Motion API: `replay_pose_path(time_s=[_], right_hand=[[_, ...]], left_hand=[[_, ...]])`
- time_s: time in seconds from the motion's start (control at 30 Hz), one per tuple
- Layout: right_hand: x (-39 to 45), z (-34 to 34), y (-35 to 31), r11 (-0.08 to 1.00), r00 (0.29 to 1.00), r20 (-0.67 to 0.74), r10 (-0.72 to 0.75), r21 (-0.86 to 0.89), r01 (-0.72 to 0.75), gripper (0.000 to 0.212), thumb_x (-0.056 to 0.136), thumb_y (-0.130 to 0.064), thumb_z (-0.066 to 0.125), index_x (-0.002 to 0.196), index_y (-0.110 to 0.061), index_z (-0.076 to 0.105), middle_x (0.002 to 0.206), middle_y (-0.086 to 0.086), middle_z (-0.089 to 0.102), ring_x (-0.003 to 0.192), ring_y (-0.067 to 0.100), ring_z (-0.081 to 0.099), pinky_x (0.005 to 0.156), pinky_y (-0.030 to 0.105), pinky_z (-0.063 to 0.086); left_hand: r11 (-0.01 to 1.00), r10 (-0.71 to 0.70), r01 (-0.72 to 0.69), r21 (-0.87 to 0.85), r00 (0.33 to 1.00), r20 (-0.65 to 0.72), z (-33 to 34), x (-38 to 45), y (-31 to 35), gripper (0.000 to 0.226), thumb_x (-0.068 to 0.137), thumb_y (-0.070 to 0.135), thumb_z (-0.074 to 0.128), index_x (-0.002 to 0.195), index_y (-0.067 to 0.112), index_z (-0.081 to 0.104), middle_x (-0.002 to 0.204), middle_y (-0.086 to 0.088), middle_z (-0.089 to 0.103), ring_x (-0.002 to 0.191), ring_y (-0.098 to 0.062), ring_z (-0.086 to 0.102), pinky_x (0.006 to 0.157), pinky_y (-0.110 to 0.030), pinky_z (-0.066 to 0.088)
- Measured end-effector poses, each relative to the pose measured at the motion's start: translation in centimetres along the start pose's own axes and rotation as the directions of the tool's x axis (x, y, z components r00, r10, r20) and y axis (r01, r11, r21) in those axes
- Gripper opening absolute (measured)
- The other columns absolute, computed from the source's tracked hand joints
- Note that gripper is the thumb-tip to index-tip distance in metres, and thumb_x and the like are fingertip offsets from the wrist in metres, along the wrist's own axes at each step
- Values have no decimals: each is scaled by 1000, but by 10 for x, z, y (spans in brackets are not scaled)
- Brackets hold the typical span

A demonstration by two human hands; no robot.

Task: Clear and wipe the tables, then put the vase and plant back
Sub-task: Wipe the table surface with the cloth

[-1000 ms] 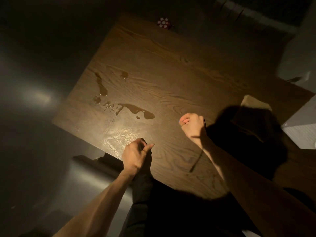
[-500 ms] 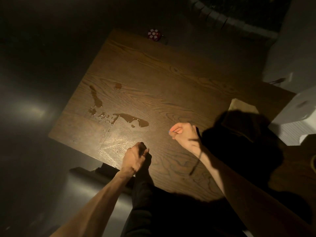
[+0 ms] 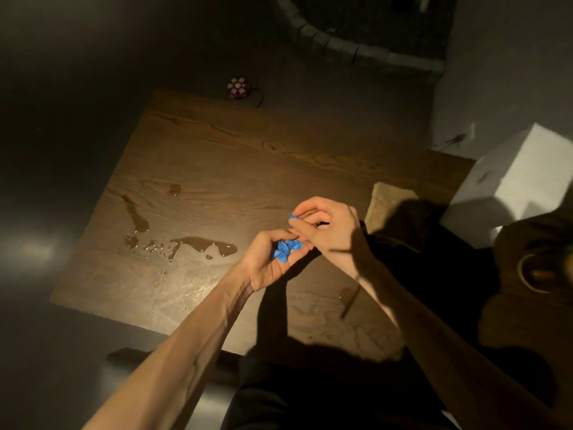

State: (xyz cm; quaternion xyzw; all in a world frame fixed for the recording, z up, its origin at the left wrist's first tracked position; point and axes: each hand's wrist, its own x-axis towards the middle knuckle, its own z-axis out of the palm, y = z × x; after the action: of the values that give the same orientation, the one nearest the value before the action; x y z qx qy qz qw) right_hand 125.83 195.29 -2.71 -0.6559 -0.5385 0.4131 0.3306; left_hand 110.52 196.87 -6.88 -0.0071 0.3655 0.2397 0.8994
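Observation:
Over the wooden table [image 3: 235,156] my left hand [image 3: 269,262] is cupped palm up around a heap of small blue scraps [image 3: 286,248]. My right hand [image 3: 325,226] hovers just above and right of it, its fingertips pinching one more blue scrap [image 3: 293,216]. A brown liquid spill [image 3: 198,243] lies in streaks and drops on the table's left half, left of my hands. A folded beige cloth [image 3: 387,200] rests on the table to the right, partly under my shadow.
A white box [image 3: 521,181] stands at the right edge. Below it, in shadow, is a dark round container with a ring-shaped rim [image 3: 533,274]. A small pink-and-white flower-shaped object [image 3: 238,87] lies on the dark floor beyond the table. A grey curved brick edging [image 3: 341,45] runs at the top.
Both hands came together above the table's middle. My left hand turned palm up and now shows the blue scraps; my right hand moved over it. The view shifted right.

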Motion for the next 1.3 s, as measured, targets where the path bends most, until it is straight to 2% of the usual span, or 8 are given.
replay_pose_path(time_s=[0.27,0.37,0.43,0.6,0.73,0.93,1.07,1.3], right_hand=[[-3,-50,29,935,982,150,-112,-319,156,11,81,-34,80,92,-31,80,99,-13,75,95,8,58,84,32,48],[1,-64,51,991,987,-112,-115,-78,107,7,86,-22,78,92,-21,81,98,-10,76,95,2,67,86,25,50],[8,-71,76,997,936,-353,8,-73,-36,12,90,-22,75,100,-18,78,104,-4,74,97,6,67,86,33,57],[22,-80,159,862,833,-458,310,-234,-449,90,87,-59,66,156,-15,29,154,16,39,140,33,39,116,46,35],[30,-63,202,776,818,-405,410,-317,-546,115,82,-77,56,160,-11,3,167,20,7,154,36,7,126,47,6],[85,-82,241,849,835,-547,55,-415,-328,70,98,-56,37,153,-13,38,159,15,36,149,34,30,123,50,23],[135,-109,244,942,846,-534,21,-272,-195,54,101,-41,42,145,-12,50,155,10,45,147,29,34,124,44,18],[70,-67,217,935,992,-96,-80,-353,41,37,104,-35,48,139,-27,54,160,-4,37,150,13,23,125,44,12]], left_hand=[[993,-112,112,29,994,5,39,49,-10,40,100,32,52,110,-2,70,98,-17,68,79,-20,69,73,-28,60],[969,-50,91,231,983,-178,51,67,-16,36,102,34,48,74,12,58,59,-2,51,38,-8,47,30,-16,38],[946,-35,114,304,967,-251,51,76,-20,45,101,36,48,60,20,41,49,5,32,31,-5,24,25,-15,18],[937,-29,145,316,939,-343,39,81,-28,47,104,36,44,59,22,39,53,3,30,35,-7,21,29,-16,14],[899,104,82,429,914,-393,37,96,-28,44,106,31,39,63,20,40,51,2,35,37,-9,27,33,-20,17],[827,232,48,561,879,-416,45,139,-13,43,102,30,48,60,22,44,50,4,35,39,-10,28,36,-21,23],[814,273,8,581,877,-395,51,161,-6,44,102,29,48,60,23,41,46,7,29,37,-9,22,37,-20,18],[799,276,39,601,863,-423,45,152,-13,44,101,31,49,59,24,39,45,8,27,36,-9,20,40,-22,14]])
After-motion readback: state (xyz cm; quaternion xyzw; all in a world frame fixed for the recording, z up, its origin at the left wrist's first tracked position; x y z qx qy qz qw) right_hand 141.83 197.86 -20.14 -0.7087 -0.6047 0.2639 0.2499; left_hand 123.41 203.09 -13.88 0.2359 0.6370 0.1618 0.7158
